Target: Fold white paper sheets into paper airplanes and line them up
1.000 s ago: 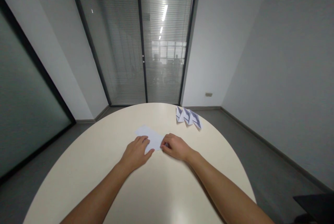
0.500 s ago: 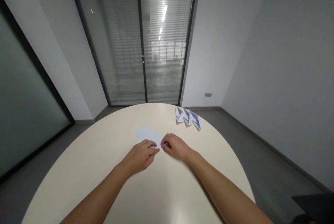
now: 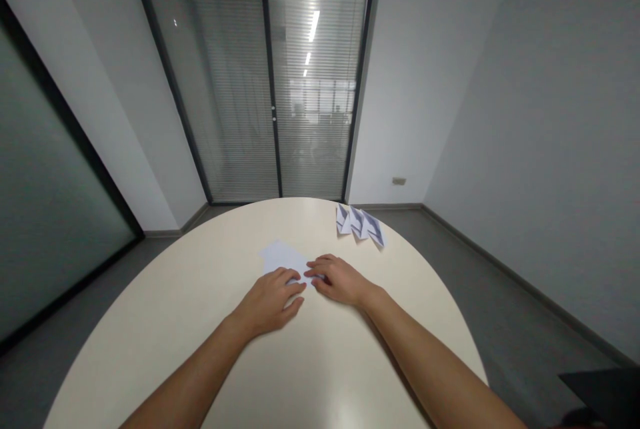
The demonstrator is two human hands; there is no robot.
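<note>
At nine o'clock in my view stands a dark-framed glass partition (image 3: 45, 169), frosted and grey. Beside it, toward twelve o'clock, I see the glass doors (image 3: 270, 75) with their slatted blinds and a strip of ceiling light showing through.

Below that, the round cream table (image 3: 175, 322) fills the lower half of my view. My left hand (image 3: 270, 299) lies palm down on it at about six o'clock, fingers spread and flat, the fingertips pressing on the near edge of the white paper sheet (image 3: 283, 257). The sheet lies flat on the table, just past both hands, running off toward eleven o'clock from them. The hand is open and pressing, not pinching anything.

Just to the right, my right hand (image 3: 340, 279) rests at the sheet's right corner, fingers stretched toward the left hand so that the two sets of fingertips nearly meet over the paper. I cannot tell whether its thumb and forefinger nip the paper's edge or merely lie on it.

Farther out at one o'clock, near the table's far rim and well apart from my hands, a row of folded paper pieces (image 3: 360, 223) lies overlapped, white with bluish-grey facets.

At three o'clock there is a plain grey wall (image 3: 540, 135).
</note>
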